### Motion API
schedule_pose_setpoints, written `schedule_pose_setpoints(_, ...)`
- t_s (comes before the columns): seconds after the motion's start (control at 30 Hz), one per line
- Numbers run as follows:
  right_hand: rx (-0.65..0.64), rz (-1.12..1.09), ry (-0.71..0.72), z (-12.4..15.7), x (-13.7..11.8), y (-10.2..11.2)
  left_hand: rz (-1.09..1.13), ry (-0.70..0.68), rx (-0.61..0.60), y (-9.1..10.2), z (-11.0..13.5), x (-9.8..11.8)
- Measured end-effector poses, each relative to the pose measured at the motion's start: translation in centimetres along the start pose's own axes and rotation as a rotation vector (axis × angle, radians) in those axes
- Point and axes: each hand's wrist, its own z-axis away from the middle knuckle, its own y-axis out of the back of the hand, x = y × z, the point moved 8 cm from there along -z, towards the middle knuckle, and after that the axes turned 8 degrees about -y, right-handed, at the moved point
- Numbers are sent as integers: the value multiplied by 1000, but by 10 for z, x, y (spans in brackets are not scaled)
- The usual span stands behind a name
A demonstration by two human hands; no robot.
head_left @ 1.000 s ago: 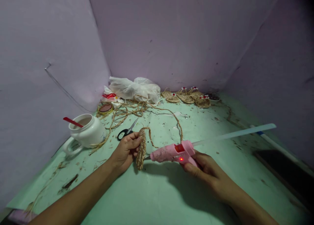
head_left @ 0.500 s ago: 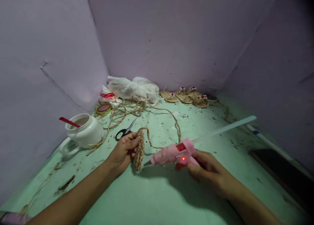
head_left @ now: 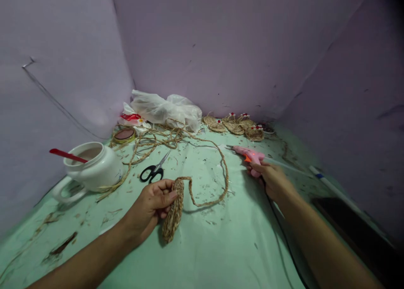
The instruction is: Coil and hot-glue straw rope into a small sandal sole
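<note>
My left hand (head_left: 156, 202) is closed on a coil of braided straw rope (head_left: 174, 213), seen nearly edge-on. From the top of the coil a loose length of the braid (head_left: 224, 175) loops right across the table and back to a tangled heap (head_left: 158, 139). My right hand (head_left: 268, 177) grips the handle of a pink hot glue gun (head_left: 249, 154), which lies low over the table with its nozzle pointing left and away. A clear glue stick (head_left: 284, 165) juts from its rear. Black-handled scissors (head_left: 154, 169) lie just beyond my left hand.
A white mug (head_left: 97, 171) with a red-handled utensil stands at left. Behind are a round tin (head_left: 124, 134), a plastic bag (head_left: 167, 108) and several woven discs with red and white beads (head_left: 233, 126). A dark flat object (head_left: 350, 230) lies at right.
My right hand has carried the glue gun away from the coil, to the right and farther back. The coil has come slightly nearer and tilted, still in my left hand.
</note>
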Motion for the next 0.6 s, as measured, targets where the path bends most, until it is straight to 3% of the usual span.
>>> schedule_pose_setpoints(0.13,69,68,108,26,-18,2,-19,31,-20,-5,2,-3)
schedule_pose_setpoints(0.2,35,95,259,54,-35,-11,-26,43,-26,-7,3,-5)
schedule_pose_setpoints(0.23,-88,84,288,67,-38,-27,-32,47,-33,-9,3,-6)
schedule_pose_setpoints(0.3,-427,-27,178,92,-30,-68,-45,42,-52,-11,4,-7)
schedule_pose_setpoints(0.4,-759,-217,25,119,-20,-109,-62,30,-76,-14,4,-7)
schedule_pose_setpoints(0.5,-890,-218,-24,129,-14,-125,-60,20,-88,-14,3,-6)
schedule_pose_setpoints(0.6,-851,-129,36,127,-15,-125,-63,13,-102,-16,3,-5)
